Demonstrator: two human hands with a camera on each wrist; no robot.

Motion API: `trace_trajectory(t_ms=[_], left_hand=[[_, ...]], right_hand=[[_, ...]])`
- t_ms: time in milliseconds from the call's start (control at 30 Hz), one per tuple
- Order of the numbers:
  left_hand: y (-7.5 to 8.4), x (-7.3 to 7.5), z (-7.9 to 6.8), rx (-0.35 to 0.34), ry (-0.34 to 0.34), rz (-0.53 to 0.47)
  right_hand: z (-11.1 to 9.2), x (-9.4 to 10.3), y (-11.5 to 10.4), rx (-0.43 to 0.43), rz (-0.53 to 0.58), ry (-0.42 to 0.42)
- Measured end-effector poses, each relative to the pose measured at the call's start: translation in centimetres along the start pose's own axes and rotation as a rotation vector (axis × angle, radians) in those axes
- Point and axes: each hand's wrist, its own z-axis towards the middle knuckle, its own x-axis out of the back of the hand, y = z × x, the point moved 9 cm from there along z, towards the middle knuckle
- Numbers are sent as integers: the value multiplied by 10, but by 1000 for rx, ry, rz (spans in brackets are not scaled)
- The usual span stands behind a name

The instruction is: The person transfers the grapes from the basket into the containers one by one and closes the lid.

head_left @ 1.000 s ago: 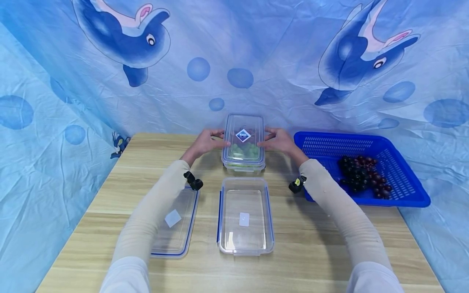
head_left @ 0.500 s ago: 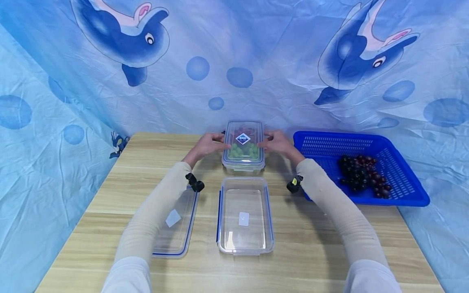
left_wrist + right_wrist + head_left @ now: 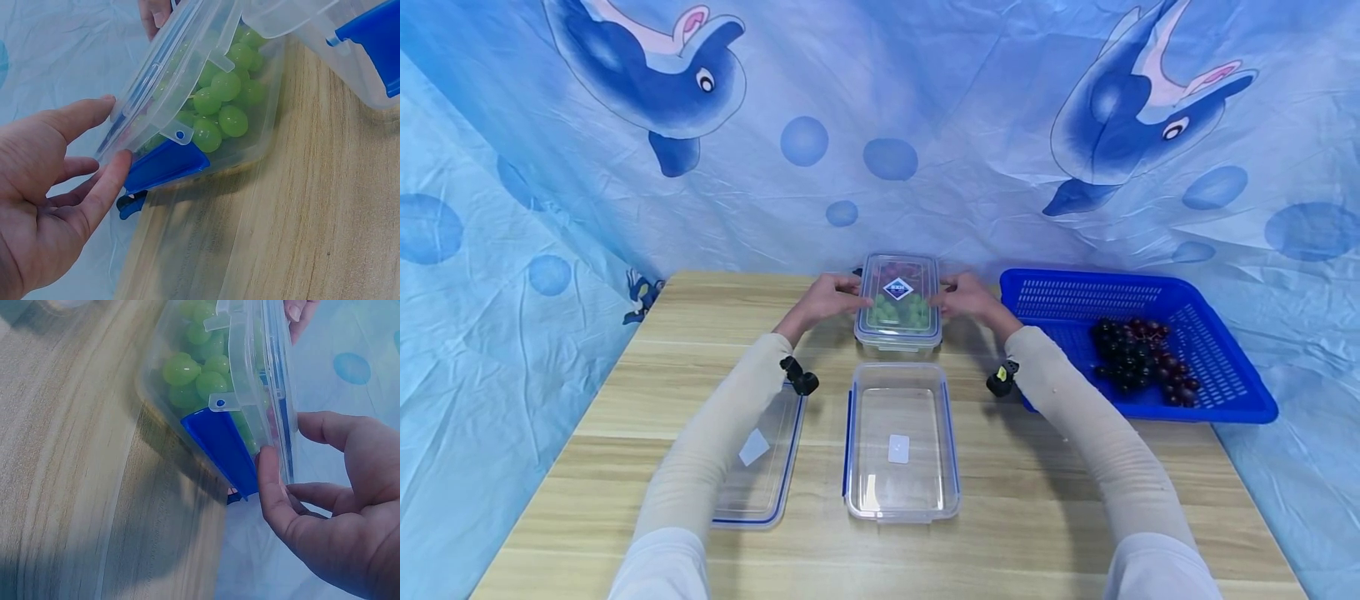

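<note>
A clear lid [image 3: 898, 288] with a blue seal and a diamond label lies over a clear food container [image 3: 265, 125] at the table's back. Green grapes [image 3: 215, 100] and something reddish show through it. My left hand [image 3: 827, 298] pinches the lid's left edge, thumb on top and a finger at the rim. On the opposite edge my right hand [image 3: 968, 297] pinches the lid the same way. Blue side latches hang outward below the rim, one left latch [image 3: 165, 165] and one right latch [image 3: 222, 450].
An uncovered clear container [image 3: 902, 492] stands in front of the lidded one. Another lid [image 3: 767, 492] lies at left, partly under my left sleeve. A blue basket [image 3: 1232, 333] at the back right holds dark grapes [image 3: 1123, 354] and red grapes [image 3: 1176, 375]. A blue curtain hangs behind.
Both hands have lowered the lid onto the grape container, and its far edge has come down. Over the last half second it has settled slightly more.
</note>
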Motion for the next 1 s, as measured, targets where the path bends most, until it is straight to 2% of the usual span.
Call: trace_trajectory(t_ms=[233,567,800,1000], left_hand=[[0,-2,-1,16,-14,-39],[-2,-7,0,-6,-28,-65],[-4,-9,2,8,-20,-76],[-4,-9,1,7,-3,-78]], right_hand=[[-2,0,-4,16,-51,16],[-5,-5,-2,-22,-137,-25],[-8,-6,-4,3,-247,-11],[-10,-8,-4,-1,-239,-20]])
